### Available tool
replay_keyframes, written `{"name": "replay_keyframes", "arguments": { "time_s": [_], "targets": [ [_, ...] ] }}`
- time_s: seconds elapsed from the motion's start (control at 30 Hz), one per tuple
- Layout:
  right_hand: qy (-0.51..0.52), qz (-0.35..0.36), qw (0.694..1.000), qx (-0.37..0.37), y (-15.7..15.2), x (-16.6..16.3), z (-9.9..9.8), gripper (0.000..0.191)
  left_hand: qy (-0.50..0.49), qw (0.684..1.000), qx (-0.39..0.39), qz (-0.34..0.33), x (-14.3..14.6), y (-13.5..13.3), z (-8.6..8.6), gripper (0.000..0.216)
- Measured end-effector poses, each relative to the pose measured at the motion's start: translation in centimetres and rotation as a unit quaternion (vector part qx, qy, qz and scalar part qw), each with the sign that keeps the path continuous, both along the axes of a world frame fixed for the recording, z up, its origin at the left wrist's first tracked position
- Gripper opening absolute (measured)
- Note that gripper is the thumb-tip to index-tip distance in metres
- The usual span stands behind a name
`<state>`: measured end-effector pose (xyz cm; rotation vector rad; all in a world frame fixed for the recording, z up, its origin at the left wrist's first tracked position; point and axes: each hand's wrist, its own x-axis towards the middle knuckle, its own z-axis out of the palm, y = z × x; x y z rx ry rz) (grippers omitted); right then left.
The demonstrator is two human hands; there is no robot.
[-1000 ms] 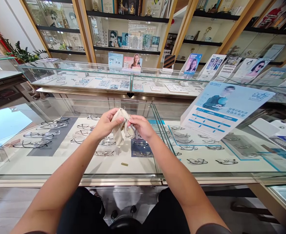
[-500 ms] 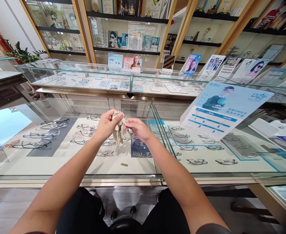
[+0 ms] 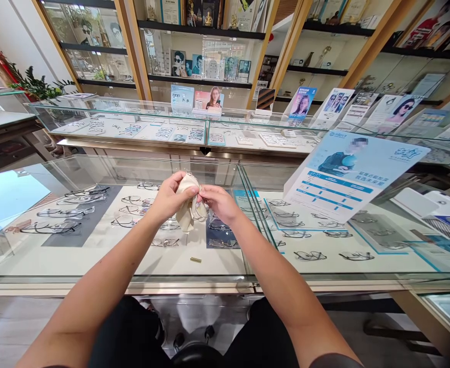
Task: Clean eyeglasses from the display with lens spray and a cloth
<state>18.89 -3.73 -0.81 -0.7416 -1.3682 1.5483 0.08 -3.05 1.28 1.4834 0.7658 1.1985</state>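
**Soft beige cloth (image 3: 184, 221) and thin-rimmed, clear-lensed eyeglasses (image 3: 202, 210) between our hands**

We hold both above a clear glass display counter (image 3: 106, 279). At the cloth's ten o'clock, our left hand (image 3: 171, 197) is clamped on its folds; at three, our right hand (image 3: 219, 203) pinches the eyeglasses, its exact grip partly hidden. At six o'clock lies a small gold-coloured bar (image 3: 195, 259); between two and three stands a blue-and-white printed sign (image 3: 357, 176).

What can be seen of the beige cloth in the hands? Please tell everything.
The plain beige, soft-looking fabric cloth is crumpled, its lower end hanging loose above the clear glass display counter. The left hand grips its upper part; the right hand touches its right side. It bunches against partly hidden, thin-rimmed eyeglasses.
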Motion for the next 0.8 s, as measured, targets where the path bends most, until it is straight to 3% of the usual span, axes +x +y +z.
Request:
{"name": "replay_keyframes", "arguments": {
  "time_s": [0.2, 0.5, 0.6, 0.8],
  "targets": [
    [-0.001, 0.004, 1.0, 0.0, 0.0, 0.0, 0.1, 0.036, 0.003, 1.0, 0.001, 0.01, 0.1, 0.0, -0.1, 0.056],
    [-0.007, 0.026, 0.999, 0.032, -0.1, -0.1, -0.1, 0.034, 0.009, 0.993, 0.076, 0.092, 0.1, 0.2, -0.8, 0.058],
    [0.001, 0.008, 0.999, 0.034, 0.1, 0.2, 0.0, 0.034, 0.008, 0.995, 0.08, 0.06, -0.3, 0.6, -0.8, 0.057],
    [0.009, -0.037, 0.999, 0.016, 0.3, 0.9, 0.3, 0.035, 0.001, 0.999, 0.002, -0.041, -0.8, 0.9, -0.5, 0.053]
  ]
}}
